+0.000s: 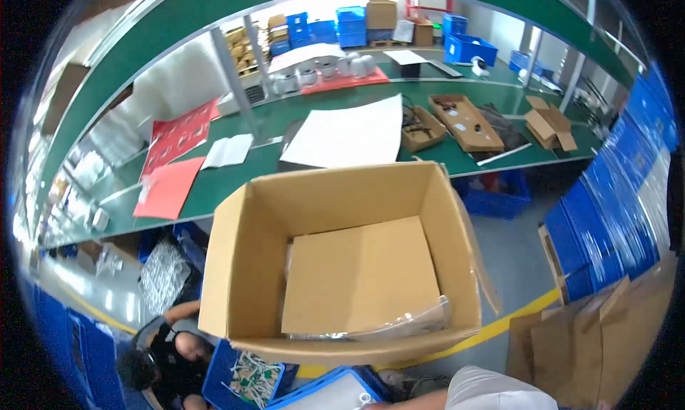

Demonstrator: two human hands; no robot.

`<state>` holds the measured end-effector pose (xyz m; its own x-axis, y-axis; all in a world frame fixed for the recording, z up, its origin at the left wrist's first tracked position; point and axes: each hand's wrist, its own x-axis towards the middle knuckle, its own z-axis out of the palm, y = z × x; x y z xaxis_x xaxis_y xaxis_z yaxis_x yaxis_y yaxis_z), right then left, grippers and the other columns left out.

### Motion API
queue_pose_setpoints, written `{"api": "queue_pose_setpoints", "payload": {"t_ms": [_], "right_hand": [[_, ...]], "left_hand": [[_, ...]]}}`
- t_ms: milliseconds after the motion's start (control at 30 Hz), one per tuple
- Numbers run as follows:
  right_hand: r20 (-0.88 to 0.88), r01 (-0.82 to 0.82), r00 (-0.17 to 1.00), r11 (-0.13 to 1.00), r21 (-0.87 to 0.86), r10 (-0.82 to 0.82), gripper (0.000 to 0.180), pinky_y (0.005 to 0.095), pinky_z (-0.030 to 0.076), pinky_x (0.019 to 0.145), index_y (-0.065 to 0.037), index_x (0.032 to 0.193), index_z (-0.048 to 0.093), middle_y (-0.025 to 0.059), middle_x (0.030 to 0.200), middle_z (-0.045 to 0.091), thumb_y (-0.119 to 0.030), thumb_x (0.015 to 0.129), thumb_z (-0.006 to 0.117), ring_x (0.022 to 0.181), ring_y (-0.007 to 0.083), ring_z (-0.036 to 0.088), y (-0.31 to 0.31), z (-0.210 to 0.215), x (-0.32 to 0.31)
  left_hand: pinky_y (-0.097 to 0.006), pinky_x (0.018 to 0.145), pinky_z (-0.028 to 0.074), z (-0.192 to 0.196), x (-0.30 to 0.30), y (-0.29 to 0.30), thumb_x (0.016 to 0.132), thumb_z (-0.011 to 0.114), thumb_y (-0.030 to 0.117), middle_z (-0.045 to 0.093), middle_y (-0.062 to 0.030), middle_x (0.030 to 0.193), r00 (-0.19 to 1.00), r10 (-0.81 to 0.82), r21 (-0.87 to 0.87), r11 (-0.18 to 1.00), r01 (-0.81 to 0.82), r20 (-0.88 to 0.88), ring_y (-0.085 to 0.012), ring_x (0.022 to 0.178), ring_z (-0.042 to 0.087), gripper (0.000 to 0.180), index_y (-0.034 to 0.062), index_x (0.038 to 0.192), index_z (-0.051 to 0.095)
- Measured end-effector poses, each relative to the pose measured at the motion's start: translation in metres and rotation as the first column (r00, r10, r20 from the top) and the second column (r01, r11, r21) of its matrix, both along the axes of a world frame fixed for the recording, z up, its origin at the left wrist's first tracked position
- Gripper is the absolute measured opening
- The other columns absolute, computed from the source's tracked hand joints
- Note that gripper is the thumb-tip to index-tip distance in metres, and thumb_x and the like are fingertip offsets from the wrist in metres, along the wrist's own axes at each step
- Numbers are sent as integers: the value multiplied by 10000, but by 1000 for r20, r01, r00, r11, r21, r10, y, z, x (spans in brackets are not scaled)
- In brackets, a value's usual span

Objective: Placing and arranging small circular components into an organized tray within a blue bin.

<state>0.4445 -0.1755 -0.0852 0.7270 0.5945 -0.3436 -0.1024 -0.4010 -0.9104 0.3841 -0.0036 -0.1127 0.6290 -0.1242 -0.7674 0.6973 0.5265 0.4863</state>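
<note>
One open cardboard box (pixel 342 196) holds a flat cardboard panel (pixel 360 271) and clear plastic (pixel 412 326); a blue bin (pixel 216 379) holds white and green parts (pixel 252 378). Hands hidden: cannot tell grip.

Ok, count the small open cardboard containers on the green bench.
3: a short tray, a longer tray to its right, and a flapped box farther right; others may be hidden.

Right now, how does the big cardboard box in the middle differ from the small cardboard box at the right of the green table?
The big box looks far larger, though it is also nearer the camera than the small box.
The big box's side flaps fold down outside; the small box's flaps splay outward.
Clear plastic shows inside the big box; the small box's inside is too small to judge.
Both are brown and open-topped.
</note>
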Motion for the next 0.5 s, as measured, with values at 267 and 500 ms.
{"api": "queue_pose_setpoints", "payload": {"t_ms": [267, 500], "right_hand": [[-21, 81, 996, 985, -154, -85, 289, 450, 464, 721, -83, 985, 580, 169, 905, 611, -276, 771, 565, 836, 335, 590, -20, 36, 17], [-74, 52, 995, 992, -113, -61, 347, 414, 469, 768, -115, 1076, 585, 154, 1009, 615, -287, 775, 583, 927, 314, 590, -18, 46, 17]], "left_hand": [[-350, 843, 459, 65, 53, -36, 916, 436, 293, 566, -94, 1072, 979, 18, 177, 984, 18, -203, -207, 982, 538, 330, 58, 1128, 528], [-323, 836, 470, 45, 25, -38, 924, 408, 292, 588, -84, 1037, 996, 74, 239, 969, -60, -53, -197, 940, 569, 307, 56, 1060, 550]]}}
